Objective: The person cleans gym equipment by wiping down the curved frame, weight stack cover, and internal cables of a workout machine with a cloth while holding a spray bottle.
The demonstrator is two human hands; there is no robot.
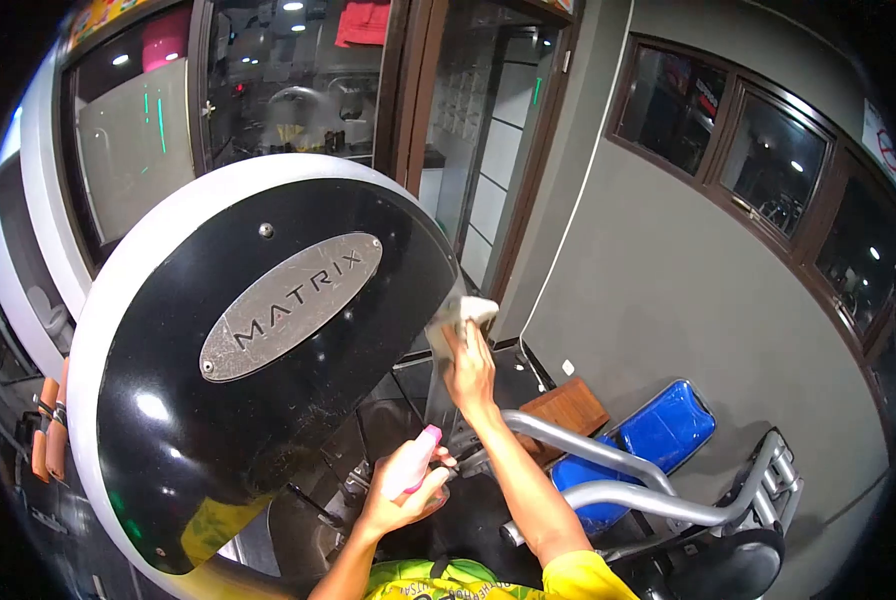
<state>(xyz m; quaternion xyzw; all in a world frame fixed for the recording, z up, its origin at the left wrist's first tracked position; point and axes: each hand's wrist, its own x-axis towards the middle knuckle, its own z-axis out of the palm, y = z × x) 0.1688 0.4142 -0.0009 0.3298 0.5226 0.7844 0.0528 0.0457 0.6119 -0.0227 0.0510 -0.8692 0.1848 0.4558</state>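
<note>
My left hand (390,492) is closed around a bottle with a pink spray head (426,442), low in front of my body. Higher up and to the right, my right hand (471,378) holds a pale cloth (476,309) under its fingers, at the right edge of a large rounded machine cover (298,420). The cover is glossy black with a white rim and bears an oval metal plate (293,305) reading MATRIX. Whether the cloth presses on the rim or on the clear panel below it, I cannot tell.
Grey tubular bars (608,460) of gym equipment curve out at the lower right. Behind them are a blue padded seat (668,425) and a brown wooden box (565,415) by the grey wall (668,270). A brown-framed glass door (483,130) stands behind the machine.
</note>
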